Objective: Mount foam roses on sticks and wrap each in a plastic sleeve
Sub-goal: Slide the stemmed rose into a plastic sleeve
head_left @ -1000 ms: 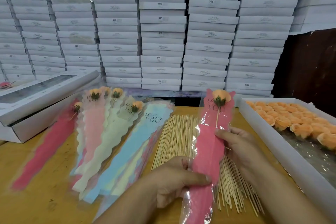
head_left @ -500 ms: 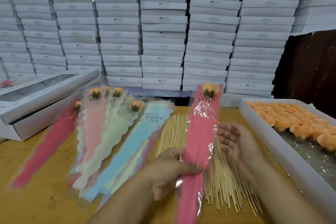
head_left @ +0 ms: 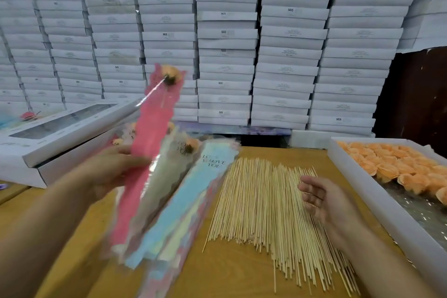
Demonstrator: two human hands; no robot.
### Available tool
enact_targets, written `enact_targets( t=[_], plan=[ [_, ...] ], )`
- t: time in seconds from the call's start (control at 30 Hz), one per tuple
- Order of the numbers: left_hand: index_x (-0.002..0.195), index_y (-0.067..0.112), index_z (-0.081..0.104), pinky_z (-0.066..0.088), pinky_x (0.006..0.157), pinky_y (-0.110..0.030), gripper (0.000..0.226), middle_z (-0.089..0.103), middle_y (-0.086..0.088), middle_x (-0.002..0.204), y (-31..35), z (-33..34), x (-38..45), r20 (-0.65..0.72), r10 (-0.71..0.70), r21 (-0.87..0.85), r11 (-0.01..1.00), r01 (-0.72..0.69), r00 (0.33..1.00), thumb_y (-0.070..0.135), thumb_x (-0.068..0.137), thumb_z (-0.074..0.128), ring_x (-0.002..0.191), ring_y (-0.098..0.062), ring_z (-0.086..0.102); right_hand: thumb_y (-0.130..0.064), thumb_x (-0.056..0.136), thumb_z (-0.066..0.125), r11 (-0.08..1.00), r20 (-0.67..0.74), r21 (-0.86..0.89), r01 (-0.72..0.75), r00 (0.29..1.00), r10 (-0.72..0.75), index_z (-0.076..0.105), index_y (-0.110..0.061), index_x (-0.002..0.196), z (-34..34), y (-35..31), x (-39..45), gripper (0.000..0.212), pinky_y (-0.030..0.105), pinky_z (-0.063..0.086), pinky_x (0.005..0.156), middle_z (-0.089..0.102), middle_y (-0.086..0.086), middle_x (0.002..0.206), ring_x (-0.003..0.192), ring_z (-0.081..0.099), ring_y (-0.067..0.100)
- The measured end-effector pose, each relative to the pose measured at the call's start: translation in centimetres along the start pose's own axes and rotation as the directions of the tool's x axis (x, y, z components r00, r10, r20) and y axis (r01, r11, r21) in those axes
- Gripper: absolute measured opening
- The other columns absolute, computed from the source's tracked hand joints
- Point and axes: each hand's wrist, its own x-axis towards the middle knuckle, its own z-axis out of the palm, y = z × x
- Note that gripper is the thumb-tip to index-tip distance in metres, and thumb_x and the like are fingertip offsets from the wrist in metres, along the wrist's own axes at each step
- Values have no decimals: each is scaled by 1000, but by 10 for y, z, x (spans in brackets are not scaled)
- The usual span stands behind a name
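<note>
Above the table (head_left: 242,268), pink sleeved rose (head_left: 145,143) pinched in left hand (head_left: 108,172) fingers (head_left: 135,161)

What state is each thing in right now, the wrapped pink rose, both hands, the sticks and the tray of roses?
Pink sleeved rose: rose inside, lifted off the table, tilted.
Left hand: grips the sleeve at mid-length.
Right hand: open, empty, over the sticks.
Sticks: loose, lying flat.
Rose tray: partly filled with orange foam roses.
</note>
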Motion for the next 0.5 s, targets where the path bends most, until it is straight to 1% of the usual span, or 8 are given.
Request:
enact_targets(
  t=[0.13,0.17,0.23,0.27,0.33,0.37,0.43,0.5],
  plan=[
    [104,1,69,60,61,-30,16,74,-17,86,-39,-76,26,-239,-39,109,992,66,970,-4,88,69,65,-23,70,-18,94,59,1000,2,2,21,1000,-21,71,-7,103,0,-1,0,19,21,49,48,74,1,75,57,63,7],
    [107,0,68,61,71,-39,21,72,-21,92,-51,-93,29,-306,-64,113,988,103,950,-5,87,71,73,-29,70,-18,94,59,1000,1,7,20,1000,-20,71,-7,103,-1,-1,0,19,21,49,48,73,1,75,57,63,7],
    [111,-5,66,53,90,-61,25,69,-29,102,-76,-119,37,-387,-142,118,972,202,911,-7,86,71,89,-41,66,-18,95,58,1000,2,2,19,1000,-19,71,-7,103,0,-1,0,19,21,49,48,73,1,74,56,63,6],
    [112,-10,65,50,94,-65,25,67,-33,103,-90,-130,41,-406,-195,121,957,263,893,-7,87,70,89,-43,64,-18,95,58,1000,4,-1,21,1000,-21,70,-7,103,0,-1,0,19,21,48,48,73,0,74,56,63,6],
    [113,-19,61,49,93,-62,26,66,-35,97,-116,-147,48,-435,-268,124,928,352,860,-7,90,66,79,-41,62,-18,95,57,1000,5,-5,26,1000,-26,70,-7,103,0,-1,0,18,21,48,49,73,0,73,56,63,6],
    [113,-18,61,50,90,-60,26,67,-33,95,-127,-151,49,-434,-279,141,918,370,857,-5,91,67,76,-41,62,-18,95,58,1000,5,-7,28,1000,-27,70,-7,102,1,0,0,18,22,48,49,73,0,73,56,63,6],
    [109,-9,65,53,88,-62,26,69,-31,95,-140,-147,46,-461,-288,187,893,409,839,3,88,74,81,-45,67,-18,95,58,1000,5,-7,27,1000,-27,71,-8,102,1,-1,-1,18,22,49,50,73,0,74,57,63,7],
    [112,-2,64,56,81,-61,32,69,-28,94,-143,-136,42,-521,-270,205,882,425,810,9,85,79,82,-45,68,-18,95,58,1000,4,0,26,1000,-26,71,-7,103,1,-2,-1,19,23,48,51,73,1,74,58,62,8]
  ],
)
